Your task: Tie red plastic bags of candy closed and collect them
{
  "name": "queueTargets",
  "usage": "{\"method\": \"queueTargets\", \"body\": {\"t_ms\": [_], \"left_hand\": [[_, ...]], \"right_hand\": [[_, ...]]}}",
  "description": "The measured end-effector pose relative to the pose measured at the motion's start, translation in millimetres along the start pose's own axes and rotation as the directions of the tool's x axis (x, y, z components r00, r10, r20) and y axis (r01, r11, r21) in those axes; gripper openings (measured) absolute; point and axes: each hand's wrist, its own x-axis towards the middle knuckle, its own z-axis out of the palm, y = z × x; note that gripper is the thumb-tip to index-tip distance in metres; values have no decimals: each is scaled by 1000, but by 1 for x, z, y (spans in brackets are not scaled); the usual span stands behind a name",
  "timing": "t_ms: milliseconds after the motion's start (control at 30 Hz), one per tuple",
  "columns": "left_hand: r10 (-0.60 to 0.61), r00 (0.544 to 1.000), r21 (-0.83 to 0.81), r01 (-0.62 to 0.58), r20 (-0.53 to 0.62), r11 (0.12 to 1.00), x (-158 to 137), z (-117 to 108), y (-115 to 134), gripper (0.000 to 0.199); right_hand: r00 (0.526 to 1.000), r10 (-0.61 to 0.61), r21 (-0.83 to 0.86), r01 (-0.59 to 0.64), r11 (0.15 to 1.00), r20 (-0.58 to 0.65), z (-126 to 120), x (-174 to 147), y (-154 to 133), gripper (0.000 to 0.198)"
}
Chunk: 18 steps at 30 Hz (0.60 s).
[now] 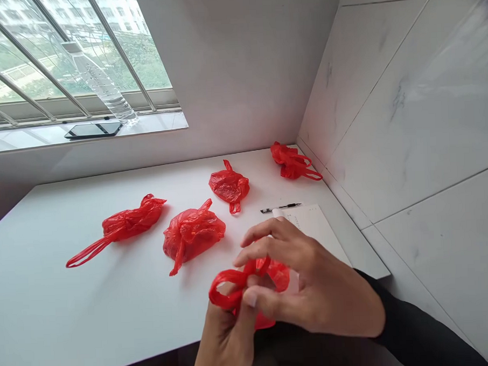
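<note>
My left hand [229, 343] pinches the gathered top of a red plastic bag [225, 300], whose handles form loops above the thumb. The lower body of this bag hangs behind my hands and is partly hidden. My right hand [316, 279] is at the same bag from the right. Its thumb tip meets the loops beside my left thumb, while the upper fingers arch over them, apart from the thumb. Just beyond my hands lies a tied red bag [194, 233], a knotted bundle with its ends sticking out.
Another tied red bag [229, 186], a long twisted red bag [132, 223] and a crumpled red bag [291, 162] lie on the white table [123, 304]. A black pen [280, 208] and notebook [318, 225] sit right. The windowsill holds a water bottle [102, 84] and phone [93, 130].
</note>
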Motion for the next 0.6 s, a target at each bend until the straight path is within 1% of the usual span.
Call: {"method": "queueTargets", "body": {"t_ms": [100, 133, 200, 233, 267, 300, 367, 433, 467, 533, 567, 600], "left_hand": [[-91, 995, -209, 96, 35, 973, 12, -9, -4, 42], [-115, 993, -276, 122, 39, 954, 16, -11, -5, 42], [-120, 992, -368, 129, 49, 921, 21, -13, -5, 37], [-103, 993, -372, 119, 63, 921, 23, -15, -4, 34], [-72, 993, -338, 100, 93, 936, 24, -16, -3, 31], [-35, 990, -271, 71, 135, 960, 25, -17, -1, 26], [34, 975, -101, -12, 220, 995, 26, -21, 3, 18], [93, 960, 20, -102, 265, 995, 25, -24, 4, 13], [133, 955, 58, -154, 266, 986, 25, -25, 3, 11], [259, 944, 149, -291, 206, 945, 26, -27, -3, 5], [349, 926, 225, -374, 144, 900, 27, -27, -8, 6], [458, 886, 323, -455, 73, 830, 28, -26, -15, 11]], "right_hand": [[998, 66, 58, -66, 996, -4, -11, -1, 8, 9], [996, 92, 78, -90, 993, -11, -13, -2, 10, 9], [990, 142, 131, -142, 981, 11, -13, -4, 12, 11], [986, 160, 156, -164, 974, 39, -11, -5, 13, 12], [985, 162, 168, -169, 971, 58, -8, -6, 14, 11], [988, 145, 162, -153, 975, 60, -4, -5, 16, 12], [997, 67, 108, -70, 992, 34, 3, -2, 23, 20], [999, 14, 80, -18, 997, 51, 10, 3, 32, 30], [996, 24, 86, -31, 996, 84, 12, 5, 38, 32], [984, 109, 104, -125, 987, 142, 17, 9, 47, 32], [974, 162, 108, -180, 978, 157, 19, 10, 52, 34], [963, 209, 110, -229, 967, 168, 20, 11, 56, 35]]}}
